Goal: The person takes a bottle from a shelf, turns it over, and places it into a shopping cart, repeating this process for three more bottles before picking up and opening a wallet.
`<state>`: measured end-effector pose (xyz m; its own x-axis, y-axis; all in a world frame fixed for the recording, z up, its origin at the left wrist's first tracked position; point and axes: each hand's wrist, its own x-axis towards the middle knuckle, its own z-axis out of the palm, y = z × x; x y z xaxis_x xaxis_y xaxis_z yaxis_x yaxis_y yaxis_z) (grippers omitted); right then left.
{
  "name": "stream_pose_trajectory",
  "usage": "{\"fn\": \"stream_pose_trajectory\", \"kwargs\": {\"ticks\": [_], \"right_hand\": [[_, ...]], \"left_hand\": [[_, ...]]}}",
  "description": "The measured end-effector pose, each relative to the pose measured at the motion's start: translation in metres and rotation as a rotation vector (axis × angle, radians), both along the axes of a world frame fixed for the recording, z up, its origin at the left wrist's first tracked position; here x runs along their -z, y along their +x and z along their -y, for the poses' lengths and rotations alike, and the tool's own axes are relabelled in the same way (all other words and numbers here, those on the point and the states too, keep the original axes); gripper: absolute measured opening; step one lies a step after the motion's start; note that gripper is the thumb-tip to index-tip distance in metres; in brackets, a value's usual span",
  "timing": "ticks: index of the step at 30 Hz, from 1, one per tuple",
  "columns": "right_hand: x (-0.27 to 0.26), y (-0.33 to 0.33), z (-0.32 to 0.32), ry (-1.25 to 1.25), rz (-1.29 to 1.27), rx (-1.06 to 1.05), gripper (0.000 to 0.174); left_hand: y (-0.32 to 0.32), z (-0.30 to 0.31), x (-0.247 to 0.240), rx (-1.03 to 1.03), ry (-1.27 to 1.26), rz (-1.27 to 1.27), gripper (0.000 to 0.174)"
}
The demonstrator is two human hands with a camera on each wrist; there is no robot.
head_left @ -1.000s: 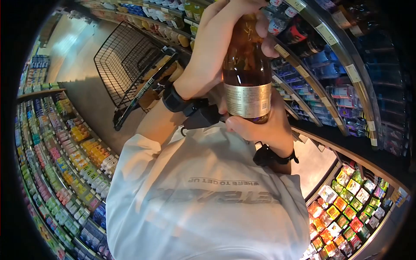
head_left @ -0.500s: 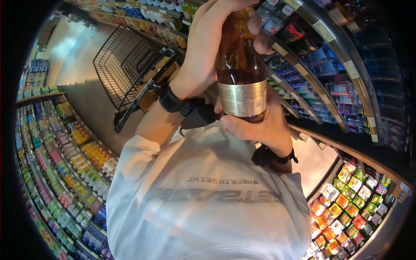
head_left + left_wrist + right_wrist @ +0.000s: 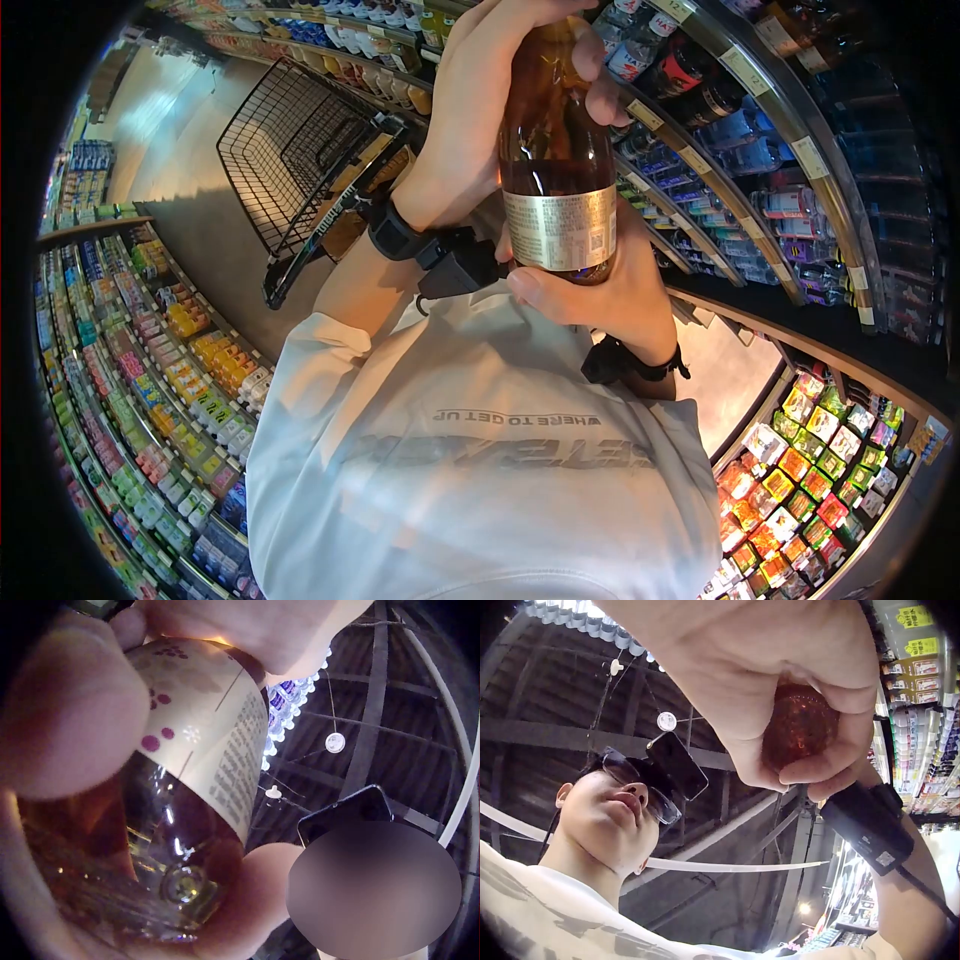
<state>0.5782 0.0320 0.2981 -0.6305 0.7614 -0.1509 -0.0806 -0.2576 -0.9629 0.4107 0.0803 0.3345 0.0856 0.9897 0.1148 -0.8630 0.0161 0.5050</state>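
An amber glass bottle [image 3: 558, 180] with a pale gold label [image 3: 560, 228] is held in front of the chest, its base toward the body. My left hand [image 3: 468, 120] grips the neck and shoulder, fingers wrapped over the far side. The right hand [image 3: 630, 295] holds the bottle low down, thumb across the bottom of the label. In the left wrist view, the label's other side [image 3: 199, 712] shows dark red dots and small print. From the right wrist, the round base [image 3: 799, 731] shows between curled fingers.
A black wire shopping cart [image 3: 290, 150] stands to the left. Close on the right are shelves of bottles [image 3: 760, 140] with price tags. Rows of drinks [image 3: 160, 370] line the left, and a lit display of packaged goods [image 3: 800, 480] is at lower right.
Both hands and the bottle have shifted slightly left since a second ago. Over the last half second they stay nearly still, with the same grip.
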Motion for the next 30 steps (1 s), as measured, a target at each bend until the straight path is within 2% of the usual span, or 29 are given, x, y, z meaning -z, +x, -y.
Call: {"fn": "stream_pose_trajectory", "kwargs": {"ticks": [3, 6, 7, 8, 9, 10, 11, 13, 15, 19, 22, 24, 26, 28, 29, 30], "right_hand": [[0.0, 0.001, -0.002, 0.052, -0.032, -0.047, 0.058], [0.008, 0.004, 0.001, -0.077, 0.024, -0.02, 0.062], [0.012, 0.003, -0.006, 0.113, 0.057, -0.019, 0.069], [0.016, 0.002, -0.013, 0.308, 0.1, -0.001, 0.077], [0.02, 0.002, -0.021, 0.495, 0.146, 0.036, 0.084], [0.032, -0.003, -0.022, 0.599, 0.234, 0.15, 0.087], [0.034, -0.002, -0.027, 0.691, 0.385, 0.18, 0.088], [0.055, -0.007, -0.03, 0.72, 0.368, 0.17, 0.088], [0.049, -0.005, -0.027, 0.71, 0.508, 0.134, 0.085], [0.031, -0.005, -0.03, 0.465, 0.451, -0.021, 0.088], [0.051, -0.003, -0.033, 0.617, 0.281, 0.044, 0.075], [0.046, 0.005, -0.041, 0.584, 0.206, -0.091, 0.071], [0.039, 0.011, -0.046, 0.309, 0.039, -0.299, 0.068], [0.035, 0.015, -0.044, -0.221, -0.216, -0.562, 0.064], [0.031, 0.014, -0.041, -0.238, -0.35, -0.597, 0.059], [0.024, 0.013, -0.044, -0.235, -0.312, -0.642, 0.056]], "left_hand": [[-0.006, -0.008, 0.021, -0.006, 0.029, -0.102, 0.023], [-0.002, -0.005, 0.023, -0.132, -0.067, -0.187, 0.026], [0.0, -0.003, 0.025, -0.12, -0.078, -0.161, 0.025], [-0.001, -0.006, 0.017, -0.174, -0.098, -0.349, 0.023], [0.004, -0.002, 0.006, -0.243, -0.094, -0.385, 0.021], [0.002, -0.005, 0.015, -0.312, -0.068, -0.454, 0.019], [0.003, -0.007, 0.022, -0.343, -0.064, -0.472, 0.017], [0.003, -0.009, 0.03, -0.381, -0.129, -0.49, 0.017], [-0.002, -0.011, 0.031, -0.357, -0.176, -0.45, 0.026], [-0.004, -0.008, 0.026, -0.293, -0.141, -0.394, 0.027], [-0.003, -0.005, 0.022, -0.249, -0.124, -0.347, 0.025], [-0.004, -0.002, 0.019, -0.185, -0.045, -0.333, 0.022], [-0.006, 0.001, 0.018, -0.091, 0.016, -0.249, 0.021], [-0.004, 0.008, 0.017, 0.0, 0.06, -0.213, 0.021], [-0.002, 0.011, 0.014, 0.047, 0.085, -0.222, 0.021], [0.0, 0.011, 0.012, 0.094, 0.114, -0.231, 0.021]]}}
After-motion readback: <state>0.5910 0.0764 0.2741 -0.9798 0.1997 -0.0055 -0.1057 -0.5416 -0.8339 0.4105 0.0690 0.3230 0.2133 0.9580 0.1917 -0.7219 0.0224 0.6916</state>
